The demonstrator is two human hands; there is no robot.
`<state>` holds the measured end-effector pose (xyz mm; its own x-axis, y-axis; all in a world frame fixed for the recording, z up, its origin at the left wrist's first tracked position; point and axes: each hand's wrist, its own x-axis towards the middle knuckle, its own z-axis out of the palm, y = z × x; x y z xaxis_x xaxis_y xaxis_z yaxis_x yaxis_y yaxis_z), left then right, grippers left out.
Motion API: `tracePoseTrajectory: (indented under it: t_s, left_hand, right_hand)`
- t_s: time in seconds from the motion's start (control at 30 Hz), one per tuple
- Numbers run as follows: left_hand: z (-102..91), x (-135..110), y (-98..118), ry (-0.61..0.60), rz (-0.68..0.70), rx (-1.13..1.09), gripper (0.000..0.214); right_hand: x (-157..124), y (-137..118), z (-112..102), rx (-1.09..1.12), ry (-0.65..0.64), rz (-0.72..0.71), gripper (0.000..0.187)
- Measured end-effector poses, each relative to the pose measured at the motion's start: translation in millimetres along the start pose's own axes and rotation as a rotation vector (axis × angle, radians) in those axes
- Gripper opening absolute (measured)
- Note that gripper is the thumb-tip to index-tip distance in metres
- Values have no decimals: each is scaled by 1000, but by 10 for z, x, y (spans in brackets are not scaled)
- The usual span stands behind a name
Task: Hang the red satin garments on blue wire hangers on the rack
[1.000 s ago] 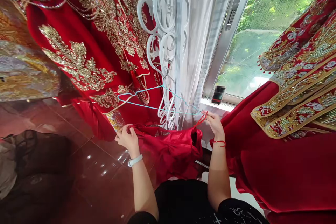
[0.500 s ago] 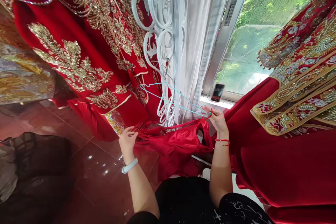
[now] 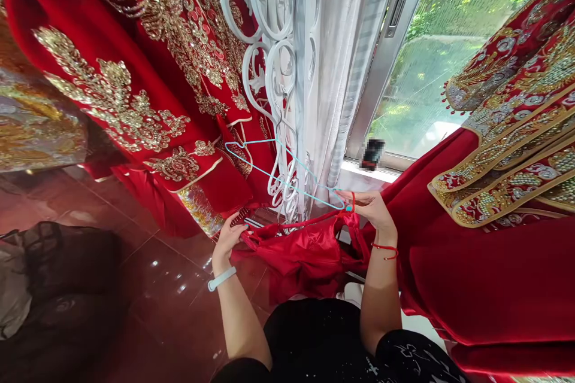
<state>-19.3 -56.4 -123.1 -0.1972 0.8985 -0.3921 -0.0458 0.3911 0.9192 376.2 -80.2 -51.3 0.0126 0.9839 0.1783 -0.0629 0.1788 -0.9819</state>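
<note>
A shiny red satin garment [image 3: 309, 248] with thin straps stretches between my two hands. My left hand [image 3: 230, 240] is closed on its left upper edge, near the strap. In my right hand [image 3: 369, 208] is the right end of a thin light-blue wire hanger [image 3: 260, 142], with a red strap loop around that end by my fingers. The hanger slants up to the left, and its left end is bare, above and apart from my left hand. The garment's lower part hangs down in front of my body and is partly hidden.
Red gowns with gold beading [image 3: 130, 108] hang at the left, beside a white scrollwork stand [image 3: 274, 66]. Embroidered red garments [image 3: 507, 149] hang at the right. A window [image 3: 431, 84] and white curtain [image 3: 335, 66] are behind. Dark sheer fabric [image 3: 72, 287] lies lower left.
My right hand and the hanger have shifted slightly left and down. My left hand has moved a little right, bringing the hands closer together. The strap loop sits around the hanger's right end.
</note>
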Motion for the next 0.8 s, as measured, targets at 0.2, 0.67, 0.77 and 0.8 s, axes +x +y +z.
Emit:
tracePoseTrajectory:
  t_s: [0.2, 0.67, 0.77, 0.8]
  left_hand:
    - [-47, -4, -64, -67, -58, -44, 51]
    - [-97, 191, -526, -275, 149, -84, 56]
    - [-49, 283, -702, -188, 211, -172, 47]
    - [-30, 313, -762, -134, 230, -242, 45]
  right_hand:
    - [115, -18, 195, -70, 237, -102, 33]
    - [532, -102, 630, -344, 270, -243, 23]
    - [554, -86, 648, -412, 215, -232, 25]
    - [560, -83, 651, -440, 198, -236, 26]
